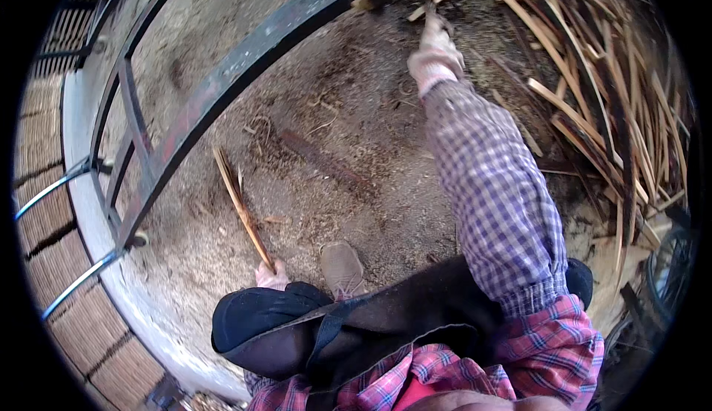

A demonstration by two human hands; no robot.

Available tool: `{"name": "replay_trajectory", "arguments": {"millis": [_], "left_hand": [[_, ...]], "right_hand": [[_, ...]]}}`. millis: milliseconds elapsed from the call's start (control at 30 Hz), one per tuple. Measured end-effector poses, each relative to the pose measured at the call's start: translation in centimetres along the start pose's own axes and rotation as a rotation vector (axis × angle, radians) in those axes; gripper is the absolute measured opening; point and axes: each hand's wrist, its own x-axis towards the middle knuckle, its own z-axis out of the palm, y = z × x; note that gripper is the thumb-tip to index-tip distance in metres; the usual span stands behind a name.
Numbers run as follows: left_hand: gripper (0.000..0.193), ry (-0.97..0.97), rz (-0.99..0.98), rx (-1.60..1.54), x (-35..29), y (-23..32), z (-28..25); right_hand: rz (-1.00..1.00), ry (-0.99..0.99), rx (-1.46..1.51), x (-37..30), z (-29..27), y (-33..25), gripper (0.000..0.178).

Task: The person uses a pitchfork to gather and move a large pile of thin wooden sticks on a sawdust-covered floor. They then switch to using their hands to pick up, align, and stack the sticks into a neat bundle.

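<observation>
- Head view: a long stick (pixel 242 207) has its near end tight in the left hand (pixel 272 276); keep that grip snug;
- right hand (pixel 434 44) is up top, well apart; too blurry to tell if it grips; reach gently;
- stick pile (pixel 610 77) lies far right; mind rough ends.

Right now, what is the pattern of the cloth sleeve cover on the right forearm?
Purple and white checks; the sleeve cover shows best in the head view.
</observation>
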Motion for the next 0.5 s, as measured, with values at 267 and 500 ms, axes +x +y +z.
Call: {"name": "replay_trajectory", "arguments": {"millis": [267,500], "left_hand": [[0.033,-0.368,0.213,-0.670,-2.3,4.3,-3.4],[0.031,-0.513,0.637,-0.903,0.7,16.1,-11.7]], "right_hand": [[0.035,-0.188,-0.398,-7.5,-11.6,16.7,0.055],[0.053,0.230,-0.280,-18.7,-23.6,27.0,0.038]]}}
